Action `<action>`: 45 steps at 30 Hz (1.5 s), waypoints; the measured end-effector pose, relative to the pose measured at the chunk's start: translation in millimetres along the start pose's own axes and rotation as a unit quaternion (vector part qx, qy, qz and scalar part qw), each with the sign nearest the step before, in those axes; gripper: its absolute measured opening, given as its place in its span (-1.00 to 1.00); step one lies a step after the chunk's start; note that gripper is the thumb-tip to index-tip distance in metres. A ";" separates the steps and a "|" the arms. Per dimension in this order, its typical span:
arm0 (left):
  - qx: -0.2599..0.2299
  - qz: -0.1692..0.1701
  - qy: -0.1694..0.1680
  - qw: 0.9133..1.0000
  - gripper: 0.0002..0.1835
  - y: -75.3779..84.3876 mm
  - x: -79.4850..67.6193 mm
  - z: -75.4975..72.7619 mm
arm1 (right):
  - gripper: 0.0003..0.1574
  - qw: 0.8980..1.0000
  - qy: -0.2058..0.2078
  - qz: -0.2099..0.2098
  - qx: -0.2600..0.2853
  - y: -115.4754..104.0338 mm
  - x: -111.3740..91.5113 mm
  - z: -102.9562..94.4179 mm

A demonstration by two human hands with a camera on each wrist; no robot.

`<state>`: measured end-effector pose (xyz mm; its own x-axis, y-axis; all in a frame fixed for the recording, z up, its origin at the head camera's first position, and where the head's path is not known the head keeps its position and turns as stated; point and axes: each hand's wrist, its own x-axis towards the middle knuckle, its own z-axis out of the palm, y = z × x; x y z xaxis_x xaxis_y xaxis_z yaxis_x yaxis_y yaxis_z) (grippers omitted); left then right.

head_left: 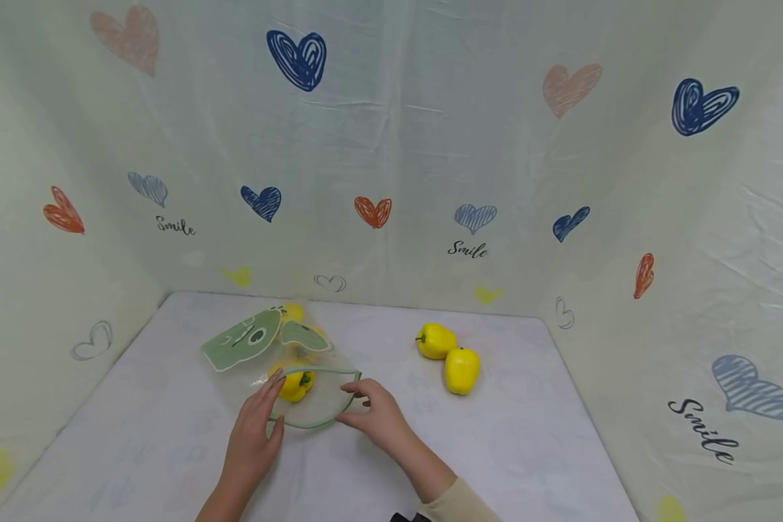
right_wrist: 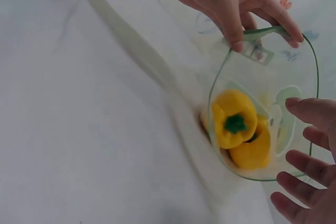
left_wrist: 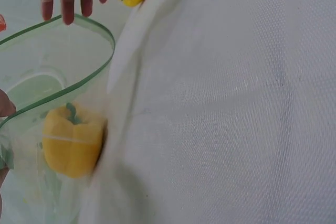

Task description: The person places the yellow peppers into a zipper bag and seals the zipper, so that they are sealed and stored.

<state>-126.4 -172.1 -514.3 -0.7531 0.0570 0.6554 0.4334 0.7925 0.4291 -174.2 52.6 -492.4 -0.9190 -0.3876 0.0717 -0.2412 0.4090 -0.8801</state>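
A clear bag (head_left: pixel 235 380) with green trim and green printed shapes lies on the table, its mouth spread toward me. Yellow bell peppers (head_left: pixel 296 386) are inside it; in the right wrist view two peppers (right_wrist: pixel 233 119) show through the mouth. My left hand (head_left: pixel 256 429) holds the left end of the bag's rim, thumb on the near edge and fingers on the far edge. My right hand (head_left: pixel 381 417) is at the rim's right end, its fingers apart and nearly straight. In the left wrist view, the right hand's fingertips (left_wrist: pixel 67 17) overlap the green rim.
Two more yellow bell peppers, one behind (head_left: pixel 436 341) and one in front (head_left: pixel 462 371), lie touching to the right of the bag. A white cloth covers the table (head_left: pixel 528 449). A pale curtain (head_left: pixel 391 130) printed with hearts stands behind and at both sides.
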 end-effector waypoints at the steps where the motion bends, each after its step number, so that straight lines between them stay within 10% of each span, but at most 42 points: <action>1: -0.001 0.002 0.001 1.000 -0.08 0.2 0.1 -0.3 | -0.45 1.000 0.000 0.001 -0.003 1.0 -0.9 -3.4; 45: 0.007 -0.024 0.003 1.000 -0.11 2.8 -3.2 1.3 | -0.40 0.973 0.141 0.166 -0.072 60.3 -37.7 -103.7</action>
<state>-123.5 -169.2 -516.0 -0.7695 0.0152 0.6385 0.3906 0.8022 0.4515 -186.4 177.6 -499.5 -0.9979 0.0195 -0.0623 0.0616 0.5931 -0.8028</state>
